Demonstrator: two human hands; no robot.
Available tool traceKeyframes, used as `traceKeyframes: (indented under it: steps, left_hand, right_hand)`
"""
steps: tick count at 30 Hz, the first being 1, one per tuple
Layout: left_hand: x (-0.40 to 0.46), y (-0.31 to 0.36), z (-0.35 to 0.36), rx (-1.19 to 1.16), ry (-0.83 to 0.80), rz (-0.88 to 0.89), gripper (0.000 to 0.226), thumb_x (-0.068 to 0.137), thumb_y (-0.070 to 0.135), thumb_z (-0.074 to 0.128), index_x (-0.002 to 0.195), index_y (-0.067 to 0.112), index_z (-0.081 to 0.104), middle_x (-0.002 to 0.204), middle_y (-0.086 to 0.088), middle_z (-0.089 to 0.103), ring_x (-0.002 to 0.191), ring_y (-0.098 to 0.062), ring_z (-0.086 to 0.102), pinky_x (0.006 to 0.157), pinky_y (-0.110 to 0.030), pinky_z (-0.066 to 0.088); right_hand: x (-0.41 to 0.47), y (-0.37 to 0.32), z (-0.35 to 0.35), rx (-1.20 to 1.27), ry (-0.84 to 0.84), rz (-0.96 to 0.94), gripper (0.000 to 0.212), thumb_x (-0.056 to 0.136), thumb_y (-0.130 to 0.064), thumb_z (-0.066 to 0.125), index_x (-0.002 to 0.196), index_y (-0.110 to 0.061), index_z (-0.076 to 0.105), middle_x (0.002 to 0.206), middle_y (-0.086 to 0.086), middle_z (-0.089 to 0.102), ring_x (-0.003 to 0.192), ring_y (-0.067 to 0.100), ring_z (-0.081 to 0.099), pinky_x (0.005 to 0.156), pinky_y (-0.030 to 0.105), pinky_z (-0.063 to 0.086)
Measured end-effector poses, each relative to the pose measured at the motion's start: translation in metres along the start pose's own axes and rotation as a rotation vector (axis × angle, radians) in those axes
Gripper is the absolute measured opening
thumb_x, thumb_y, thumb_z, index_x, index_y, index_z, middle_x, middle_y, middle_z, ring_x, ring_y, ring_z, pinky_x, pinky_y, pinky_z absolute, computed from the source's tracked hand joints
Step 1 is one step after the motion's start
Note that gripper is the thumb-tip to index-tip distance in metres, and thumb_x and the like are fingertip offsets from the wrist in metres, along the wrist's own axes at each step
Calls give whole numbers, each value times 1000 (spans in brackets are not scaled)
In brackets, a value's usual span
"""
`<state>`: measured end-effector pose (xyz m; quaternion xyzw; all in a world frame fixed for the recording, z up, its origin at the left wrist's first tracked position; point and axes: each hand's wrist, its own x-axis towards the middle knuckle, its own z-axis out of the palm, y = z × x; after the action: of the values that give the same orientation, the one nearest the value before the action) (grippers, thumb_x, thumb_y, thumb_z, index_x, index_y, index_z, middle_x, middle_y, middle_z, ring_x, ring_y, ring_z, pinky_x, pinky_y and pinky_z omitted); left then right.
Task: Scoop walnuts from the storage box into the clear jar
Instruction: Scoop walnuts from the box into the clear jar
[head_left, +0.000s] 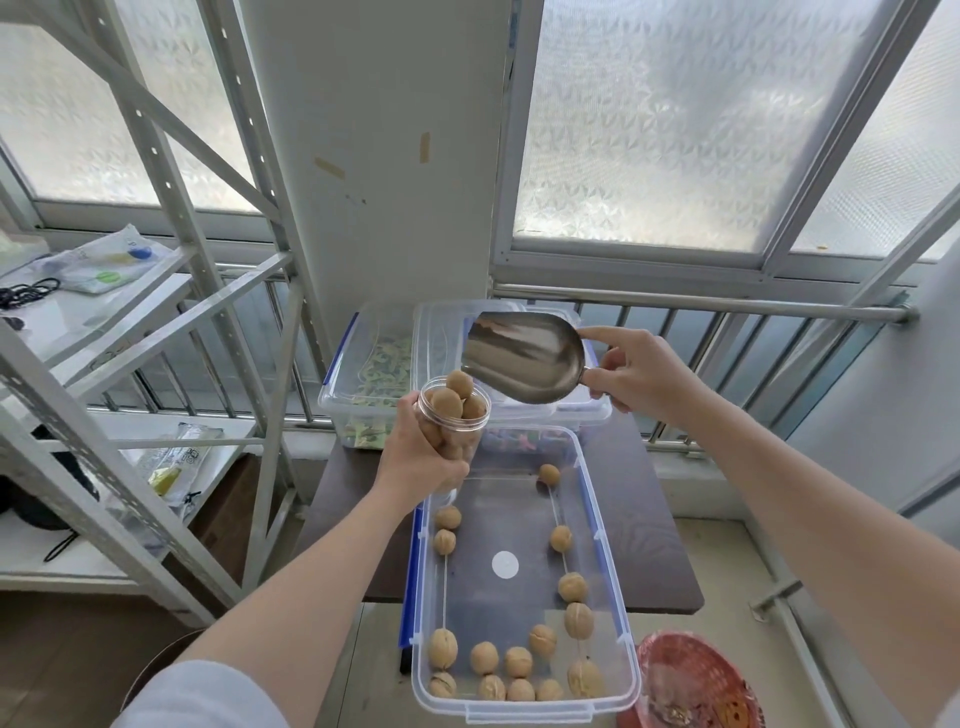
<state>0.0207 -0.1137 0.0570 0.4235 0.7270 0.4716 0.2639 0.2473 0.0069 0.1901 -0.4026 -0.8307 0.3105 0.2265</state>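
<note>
While the left hand grips the heaped jar, the right holds the scoop, tipped and seemingly empty; next, probably, stop or refill from the box.

We have a single view, taken from a wide-angle camera worn on the person's head. It faces forward and steeply down, so both forearms enter from the lower edge and reach toward the middle of the frame. The hands, left and right, sit near the centre, close to the lens. Below them we look almost straight down into the storage box on the dark surface. The upper half takes in frosted windows, bowed by the lens. No second view shares the scene.
</note>
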Motion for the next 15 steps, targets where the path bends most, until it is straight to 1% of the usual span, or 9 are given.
traceKeyframes:
  steps: [2, 4, 6, 9, 12, 15]
  left_hand:
    - [-1, 0, 1, -14, 1, 6, 89, 49, 17, 78, 121, 36, 30, 107, 16, 53, 96, -4, 55, 78, -22, 44]
    - [-1, -1, 2, -19, 6, 22, 88, 49, 17, 78, 120, 35, 30, 106, 15, 53, 96, -3, 55, 78, -22, 45]
    - [-2, -1, 2, -26, 3, 24, 87, 49, 15, 78, 119, 35, 30, 104, 15, 54, 94, -3, 55, 77, -22, 45]
    - [-3, -1, 1, -59, -3, 5, 89, 49, 13, 78, 120, 37, 30, 103, 15, 57, 93, 0, 57, 78, -23, 47]
    - [-3, -5, -3, -67, 12, 9, 93, 46, 14, 78, 122, 37, 30, 107, 12, 57, 96, -2, 57, 81, -24, 48]
    - [-5, -9, -5, -69, 26, 10, 93, 45, 15, 80, 120, 37, 30, 107, 15, 56, 97, -1, 57, 78, -20, 46]
  right_hand:
    - [-1, -7, 12, 204, -69, 137, 45, 90, -5, 59, 133, -18, 56, 61, 7, 64, 37, 12, 41, 37, 20, 36]
    - [-4, -16, 26, 338, -141, 221, 37, 93, -1, 53, 128, -13, 58, 65, 14, 59, 40, 16, 37, 36, 22, 30]
    - [-9, -23, 37, 365, -197, 246, 32, 94, 0, 49, 122, -9, 60, 68, 17, 56, 42, 17, 36, 37, 23, 28]
    - [-13, -26, 44, 354, -248, 247, 30, 93, 1, 46, 118, -5, 63, 70, 18, 54, 42, 19, 35, 42, 27, 23]
    - [-14, -21, 43, 411, -240, 254, 29, 93, 1, 47, 118, -4, 62, 68, 18, 54, 40, 19, 36, 38, 24, 24]
    - [-15, -7, 41, 446, -189, 282, 29, 91, -1, 48, 113, -9, 65, 65, 15, 57, 42, 21, 38, 40, 23, 28]
